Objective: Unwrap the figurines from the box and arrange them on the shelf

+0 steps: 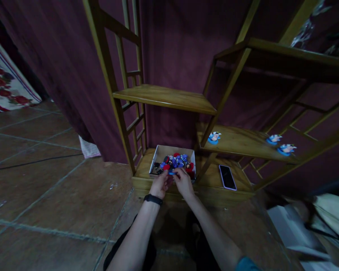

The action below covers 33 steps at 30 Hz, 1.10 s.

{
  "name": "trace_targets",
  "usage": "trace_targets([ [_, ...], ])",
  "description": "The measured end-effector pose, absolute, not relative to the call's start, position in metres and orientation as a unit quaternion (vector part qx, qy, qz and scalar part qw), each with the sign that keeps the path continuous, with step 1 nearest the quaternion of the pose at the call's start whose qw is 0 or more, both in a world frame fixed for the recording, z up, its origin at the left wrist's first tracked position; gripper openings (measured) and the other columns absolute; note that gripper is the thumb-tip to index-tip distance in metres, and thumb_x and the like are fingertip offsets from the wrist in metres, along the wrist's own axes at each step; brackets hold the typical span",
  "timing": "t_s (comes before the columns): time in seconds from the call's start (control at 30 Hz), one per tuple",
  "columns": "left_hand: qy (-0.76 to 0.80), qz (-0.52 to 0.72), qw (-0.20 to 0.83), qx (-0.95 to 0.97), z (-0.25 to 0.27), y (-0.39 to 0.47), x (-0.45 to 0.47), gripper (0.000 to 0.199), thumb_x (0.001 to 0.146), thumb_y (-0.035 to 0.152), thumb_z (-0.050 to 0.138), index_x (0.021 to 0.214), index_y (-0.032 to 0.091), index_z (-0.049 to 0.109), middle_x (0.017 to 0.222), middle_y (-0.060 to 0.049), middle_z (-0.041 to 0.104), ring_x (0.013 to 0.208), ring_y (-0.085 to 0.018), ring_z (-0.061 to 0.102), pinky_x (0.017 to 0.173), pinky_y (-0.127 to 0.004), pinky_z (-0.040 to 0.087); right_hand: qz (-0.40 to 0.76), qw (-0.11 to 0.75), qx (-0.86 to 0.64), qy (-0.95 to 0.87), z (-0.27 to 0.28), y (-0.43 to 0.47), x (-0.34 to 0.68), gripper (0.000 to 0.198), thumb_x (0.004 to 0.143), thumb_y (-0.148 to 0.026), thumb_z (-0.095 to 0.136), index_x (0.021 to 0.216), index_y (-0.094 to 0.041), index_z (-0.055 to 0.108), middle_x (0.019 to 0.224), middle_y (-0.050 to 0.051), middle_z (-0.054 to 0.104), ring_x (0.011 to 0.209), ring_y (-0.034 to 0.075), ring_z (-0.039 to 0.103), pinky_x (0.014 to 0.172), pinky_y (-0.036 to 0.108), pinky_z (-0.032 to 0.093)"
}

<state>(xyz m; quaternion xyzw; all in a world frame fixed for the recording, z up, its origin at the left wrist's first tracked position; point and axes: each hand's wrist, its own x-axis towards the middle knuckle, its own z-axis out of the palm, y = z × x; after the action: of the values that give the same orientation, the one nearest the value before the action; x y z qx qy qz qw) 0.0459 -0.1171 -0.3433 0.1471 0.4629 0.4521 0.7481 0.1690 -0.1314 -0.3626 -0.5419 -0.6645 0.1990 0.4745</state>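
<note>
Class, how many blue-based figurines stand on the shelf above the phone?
3 on the shelf: one figurine at its left end, a second figurine towards the right end, a third figurine beside that, nearer the front. No others seem hidden.

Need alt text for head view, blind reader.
A person's left hand and right hand hold a small blue piece at the front of an open box of blue, red and black pieces on a wooden shelf unit's base. To the right are a phone and, on a higher shelf, three figurines.
</note>
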Motion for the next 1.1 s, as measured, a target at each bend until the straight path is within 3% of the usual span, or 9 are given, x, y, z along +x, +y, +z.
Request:
trace_targets([
  [0.13, 0.442, 0.478, 0.738, 0.174, -0.348, -0.119, 0.05, 0.011, 0.074, 0.008, 0.058, 0.084, 0.012, 0.06, 0.067, -0.004, 0.064, 0.055, -0.011, 0.06, 0.054, -0.02, 0.046, 0.223, 0.505, -0.506, -0.663, -0.356, -0.147, 0.17, 0.025, 0.078, -0.012, 0.043, 0.09, -0.022, 0.062, 0.108, 0.004, 0.058, 0.102, 0.016, 0.056, 0.092, 0.032, 0.043],
  [0.3, 0.453, 0.474, 0.732, 0.186, -0.347, -0.118, 0.045, 0.018, 0.072, 0.001, 0.057, 0.086, 0.011, 0.063, 0.072, -0.005, 0.067, 0.058, -0.011, 0.061, 0.057, -0.021, 0.048, 0.344, 0.568, -0.537, -0.521, -0.368, -0.141, 0.177, 0.027, 0.078, -0.027, 0.049, 0.102, -0.022, 0.06, 0.104, 0.005, 0.062, 0.091, 0.018, 0.06, 0.076, 0.033, 0.052],
  [0.4, 0.452, 0.471, 0.735, 0.184, -0.345, -0.12, 0.045, 0.018, 0.071, 0.0, 0.058, 0.083, 0.011, 0.065, 0.073, -0.006, 0.067, 0.06, -0.011, 0.062, 0.059, -0.02, 0.049, 0.419, 0.544, -0.552, -0.472, -0.377, -0.134, 0.176, 0.032, 0.076, -0.036, 0.052, 0.103, -0.021, 0.061, 0.097, 0.004, 0.066, 0.083, 0.019, 0.062, 0.069, 0.032, 0.053],
  [0.57, 0.461, 0.479, 0.721, 0.195, -0.346, -0.12, 0.045, 0.018, 0.065, -0.002, 0.063, 0.078, 0.011, 0.065, 0.069, -0.005, 0.067, 0.055, -0.009, 0.06, 0.053, -0.017, 0.048, 0.431, 0.503, -0.578, -0.477, -0.385, -0.124, 0.165, 0.029, 0.07, -0.034, 0.058, 0.095, -0.02, 0.064, 0.091, 0.003, 0.068, 0.083, 0.019, 0.063, 0.073, 0.032, 0.052],
  [0.67, 0.479, 0.511, 0.695, 0.163, -0.345, -0.114, 0.039, 0.016, 0.066, -0.001, 0.063, 0.075, 0.012, 0.062, 0.062, -0.002, 0.064, 0.048, -0.007, 0.057, 0.047, -0.016, 0.047, 0.469, 0.491, -0.574, -0.457, -0.383, -0.117, 0.166, 0.027, 0.074, -0.033, 0.052, 0.093, -0.019, 0.065, 0.084, 0.004, 0.069, 0.074, 0.017, 0.063, 0.068, 0.032, 0.053],
  [0.77, 0.483, 0.548, 0.674, 0.113, -0.341, -0.107, 0.027, 0.014, 0.069, -0.001, 0.059, 0.074, 0.013, 0.058, 0.057, 0.0, 0.059, 0.045, -0.007, 0.055, 0.043, -0.015, 0.045, 0.423, 0.48, -0.624, -0.449, -0.38, -0.107, 0.182, 0.029, 0.079, -0.028, 0.043, 0.095, -0.018, 0.064, 0.082, 0.004, 0.069, 0.071, 0.016, 0.063, 0.066, 0.031, 0.053],
  [0.9, 0.485, 0.572, 0.658, 0.068, -0.338, -0.101, 0.01, 0.013, 0.073, 0.0, 0.056, 0.074, 0.013, 0.054, 0.055, 0.001, 0.056, 0.044, -0.006, 0.053, 0.041, -0.013, 0.044, 0.296, 0.393, -0.675, -0.55, -0.38, -0.099, 0.203, 0.031, 0.081, -0.019, 0.037, 0.095, -0.023, 0.064, 0.086, 0.0, 0.068, 0.084, 0.015, 0.063, 0.078, 0.03, 0.05],
  [1.1, 0.482, 0.582, 0.653, 0.045, -0.337, -0.098, -0.002, 0.012, 0.075, 0.002, 0.054, 0.076, 0.014, 0.054, 0.059, 0.0, 0.056, 0.048, -0.006, 0.055, 0.043, -0.013, 0.044, 0.213, 0.191, -0.667, -0.687, -0.386, -0.099, 0.2, 0.03, 0.076, -0.006, 0.043, 0.081, -0.024, 0.067, 0.102, 0.002, 0.062, 0.093, 0.015, 0.059, 0.084, 0.026, 0.044],
])
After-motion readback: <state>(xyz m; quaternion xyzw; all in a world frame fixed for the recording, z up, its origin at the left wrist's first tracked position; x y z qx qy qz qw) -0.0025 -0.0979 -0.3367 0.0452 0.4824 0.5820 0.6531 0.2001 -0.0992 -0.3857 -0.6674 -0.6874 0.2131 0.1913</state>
